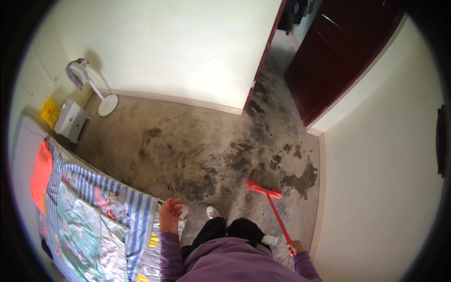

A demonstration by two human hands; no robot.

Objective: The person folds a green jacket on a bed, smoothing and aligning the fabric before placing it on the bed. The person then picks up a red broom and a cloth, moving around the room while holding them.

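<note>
A red broom point(276, 208) slants down to the floor on my right. Around its handle my right hand point(296, 247) is closed. The red bristle head point(264, 189) rests on or just over the stained concrete floor point(176, 141); I cannot tell which. My left hand point(170, 213) is raised beside the bed corner, palm partly up and fingers loosely curled and apart, with nothing in it. Below that hand lies the edge of a blue-and-white striped bedsheet point(137, 208).
Left stands a bed with an orange pillow point(41, 176) and a pale green quilt point(79, 229). Beyond it are a white nightstand point(72, 121), a yellow bag point(51, 112) and a pedestal fan point(107, 105). A dark red door point(338, 60) stands ajar; walls bound the right and far sides.
</note>
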